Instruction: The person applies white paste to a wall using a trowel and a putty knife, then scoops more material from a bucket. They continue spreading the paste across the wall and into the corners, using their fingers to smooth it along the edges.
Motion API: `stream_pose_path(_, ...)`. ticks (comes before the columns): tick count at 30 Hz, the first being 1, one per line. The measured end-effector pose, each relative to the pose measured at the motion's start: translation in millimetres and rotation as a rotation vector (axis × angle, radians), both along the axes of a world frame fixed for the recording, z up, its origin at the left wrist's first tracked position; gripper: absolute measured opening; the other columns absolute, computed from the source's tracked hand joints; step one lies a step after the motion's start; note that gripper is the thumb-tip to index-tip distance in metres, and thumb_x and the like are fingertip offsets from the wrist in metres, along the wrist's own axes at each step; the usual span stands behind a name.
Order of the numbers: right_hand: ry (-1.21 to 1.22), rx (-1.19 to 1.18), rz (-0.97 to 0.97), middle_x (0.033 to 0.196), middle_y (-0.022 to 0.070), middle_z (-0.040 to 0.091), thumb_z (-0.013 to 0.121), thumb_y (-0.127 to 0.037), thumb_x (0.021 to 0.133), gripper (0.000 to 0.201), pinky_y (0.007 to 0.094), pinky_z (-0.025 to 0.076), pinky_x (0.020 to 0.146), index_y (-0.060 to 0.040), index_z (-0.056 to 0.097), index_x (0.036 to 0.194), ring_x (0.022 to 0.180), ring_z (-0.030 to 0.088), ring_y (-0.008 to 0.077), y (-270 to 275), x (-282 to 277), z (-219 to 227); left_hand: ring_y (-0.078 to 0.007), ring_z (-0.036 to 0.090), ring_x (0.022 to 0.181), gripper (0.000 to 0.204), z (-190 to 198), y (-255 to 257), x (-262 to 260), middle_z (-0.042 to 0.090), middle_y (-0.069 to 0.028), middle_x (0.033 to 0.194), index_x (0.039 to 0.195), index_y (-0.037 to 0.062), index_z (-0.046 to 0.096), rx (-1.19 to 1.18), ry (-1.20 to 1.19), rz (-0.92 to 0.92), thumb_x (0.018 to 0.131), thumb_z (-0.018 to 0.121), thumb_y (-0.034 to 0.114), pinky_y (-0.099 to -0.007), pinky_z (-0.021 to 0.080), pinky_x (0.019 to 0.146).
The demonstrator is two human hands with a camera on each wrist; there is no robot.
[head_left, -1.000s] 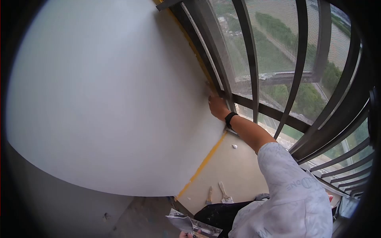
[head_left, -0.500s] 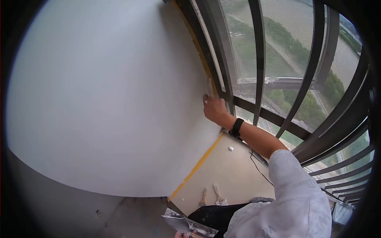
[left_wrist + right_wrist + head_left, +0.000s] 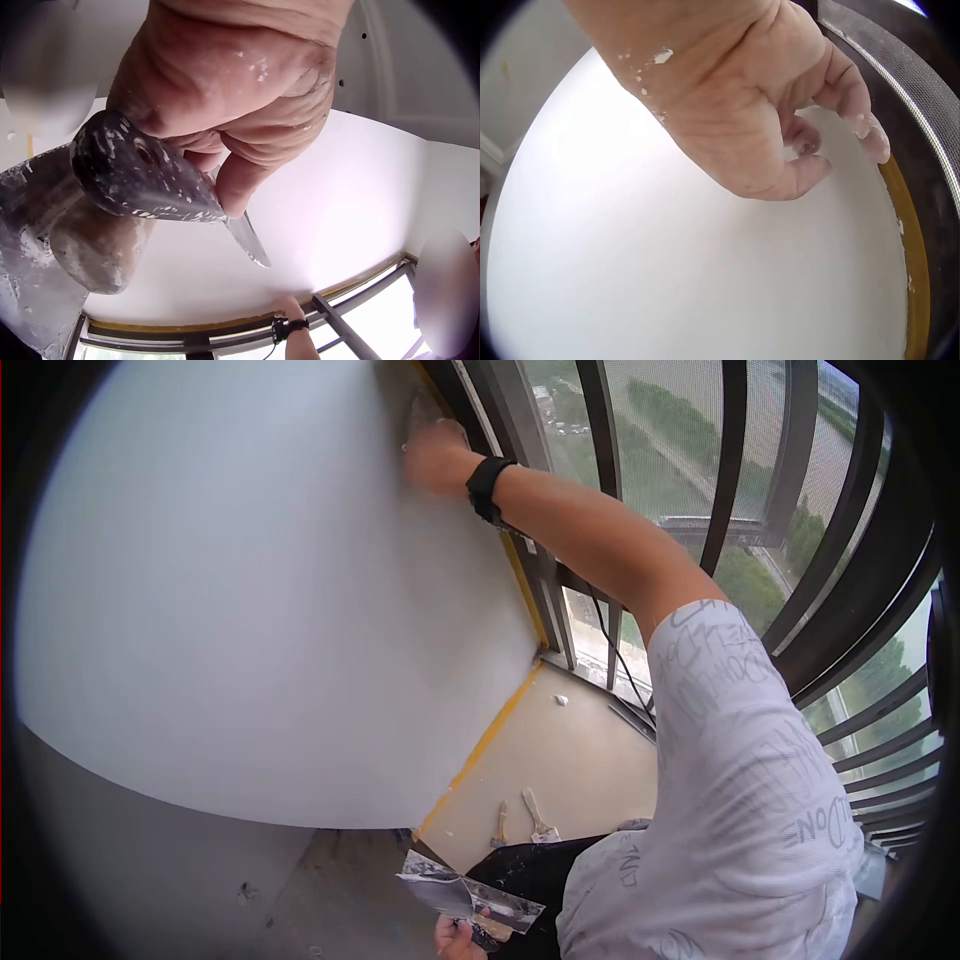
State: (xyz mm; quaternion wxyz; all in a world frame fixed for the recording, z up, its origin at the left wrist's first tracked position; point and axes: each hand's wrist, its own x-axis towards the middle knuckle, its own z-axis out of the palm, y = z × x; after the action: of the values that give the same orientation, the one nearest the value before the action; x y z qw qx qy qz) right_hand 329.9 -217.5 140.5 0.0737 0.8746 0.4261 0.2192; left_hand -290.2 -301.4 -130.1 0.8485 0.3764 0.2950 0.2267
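Observation:
My right hand (image 3: 436,458) reaches up to the white wall panel (image 3: 250,580), close beside the dark window frame. In the right wrist view, the right hand (image 3: 757,112) has bent fingers, its outer fingertips right at the edge of the yellow masking tape (image 3: 916,277). The thumb stands apart, and nothing shows between the fingers. Low in the head view, my left hand (image 3: 457,940) holds two putty knives (image 3: 440,892). Up close, the left hand (image 3: 240,82) grips a paint-spotted black handle (image 3: 142,169); a rounded tan handle (image 3: 101,244) and broad metal blade (image 3: 30,255) lie beside it.
Two paintbrushes (image 3: 540,820) lie on the beige ledge (image 3: 590,760), with a small white lump (image 3: 561,700) farther back. Yellow tape (image 3: 480,750) runs along the wall's foot. Dark window bars (image 3: 735,460) and a black cable (image 3: 615,645) are on the right.
My right hand dipped slightly along the tape with a finger extended, then moved far up along the window edge. The left hand keeps its putty knives low in front.

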Motion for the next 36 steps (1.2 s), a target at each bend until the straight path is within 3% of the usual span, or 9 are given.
stream_pose_path(6, -0.130, 0.038, -0.082, 0.147, 0.0324, 0.032, 0.057, -0.022, 0.090, 0.035, 0.0392, 0.059, 0.064, -0.0048, 0.066, 0.119, 0.094, 0.069, 0.0334, 20.7, 6.6, -70.7, -0.0226, 0.064, 0.089, 0.030, 0.3, -6.6, -21.8, 0.064, -0.0100, 0.106, 0.125, 0.0019, 0.052, 0.004, -0.043, 0.005, 0.096, 0.054, 0.008, -0.0361, 0.054, 0.077)
stream_pose_path(12, 0.102, 0.281, -0.195, 0.150, 0.0390, 0.012, 0.051, -0.024, 0.094, 0.040, 0.0396, 0.059, 0.071, 0.0027, 0.061, 0.123, 0.103, 0.064, 0.0446, 36.5, 11.5, -211.3, -0.0211, 0.062, 0.096, 0.035, -7.9, -8.8, -26.9, 0.062, -0.0099, 0.112, 0.129, -0.0004, 0.050, 0.025, 0.210, 0.032, 0.095, 0.053, 0.006, -0.0347, 0.051, 0.084)
stream_pose_path(15, -0.187, -0.072, -0.164, 0.149, 0.0385, 0.018, 0.058, -0.007, 0.084, 0.044, 0.0301, 0.054, 0.050, -0.0007, 0.059, 0.127, 0.078, 0.071, 0.0308, 30.9, 14.6, -279.7, -0.0204, 0.061, 0.095, 0.036, -11.2, -9.6, -25.5, 0.061, -0.0089, 0.110, 0.131, -0.0009, 0.048, 0.113, 0.292, 0.067, 0.096, 0.053, 0.006, -0.0333, 0.050, 0.084)
stream_pose_path(17, 0.007, -0.073, -0.181, 0.150, 0.0382, 0.017, 0.058, -0.010, 0.084, 0.040, 0.0317, 0.053, 0.047, -0.0009, 0.063, 0.122, 0.076, 0.071, 0.0291, 27.3, 9.0, -314.6, -0.0201, 0.061, 0.092, 0.037, -15.2, -1.9, -25.1, 0.061, -0.0096, 0.107, 0.132, -0.0034, 0.045, 0.005, 0.072, -0.002, 0.096, 0.052, 0.007, -0.0331, 0.050, 0.084)
stream_pose_path(21, 0.212, 0.095, -0.224, 0.150, 0.0379, 0.015, 0.059, -0.011, 0.082, 0.035, 0.0333, 0.050, 0.042, 0.0004, 0.067, 0.115, 0.071, 0.071, 0.0279, 21.5, 4.8, -376.4, -0.0198, 0.061, 0.088, 0.037, 0.3, 1.3, -4.1, 0.060, -0.0106, 0.101, 0.131, -0.0041, 0.044, 0.168, 0.455, 0.052, 0.096, 0.052, 0.006, -0.0336, 0.052, 0.081)
stream_pose_path(25, 0.246, -0.096, -0.252, 0.149, 0.0394, 0.015, 0.055, -0.012, 0.086, 0.026, 0.0341, 0.050, 0.037, 0.0031, 0.068, 0.102, 0.071, 0.071, 0.0275, 17.6, 0.6, -416.4, -0.0205, 0.061, 0.086, 0.037, 6.3, 4.5, 14.3, 0.059, -0.0105, 0.102, 0.131, -0.0035, 0.043, 0.436, 0.727, 0.002, 0.096, 0.052, 0.005, -0.0334, 0.052, 0.077)
stream_pose_path(27, 0.341, -0.053, -0.329, 0.155, 0.0311, 0.005, 0.057, -0.011, 0.082, 0.033, 0.0406, 0.050, 0.038, 0.0028, 0.069, 0.109, 0.068, 0.070, 0.0333, 20.4, 0.7, -446.7, -0.0212, 0.061, 0.086, 0.037, 6.2, 11.4, 16.6, 0.060, -0.0117, 0.098, 0.130, -0.0045, 0.043, 0.047, 0.521, 0.020, 0.095, 0.053, 0.005, -0.0337, 0.053, 0.076)
stream_pose_path(33, 0.612, -0.024, -0.306, 0.156, 0.0289, 0.000, 0.055, -0.010, 0.083, 0.035, 0.0416, 0.055, 0.048, 0.0002, 0.067, 0.113, 0.077, 0.071, 0.0340, 8.9, 3.5, -542.4, -0.0211, 0.062, 0.080, 0.034, -5.5, 18.4, 10.4, 0.061, -0.0102, 0.086, 0.129, 0.0005, 0.045, -0.123, 0.436, 0.054, 0.096, 0.052, 0.007, -0.0339, 0.053, 0.070)
stream_pose_path(36, 0.731, 0.178, -0.105, 0.153, 0.0335, 0.012, 0.055, -0.009, 0.081, 0.028, 0.0424, 0.057, 0.066, -0.0015, 0.066, 0.105, 0.084, 0.070, 0.0360, -18.0, -30.5, -518.4, -0.0211, 0.061, 0.073, 0.032, -4.6, 16.3, 18.2, 0.061, -0.0088, 0.085, 0.128, 0.0037, 0.048, 0.241, 0.791, -0.018, 0.096, 0.052, 0.008, -0.0326, 0.052, 0.063)
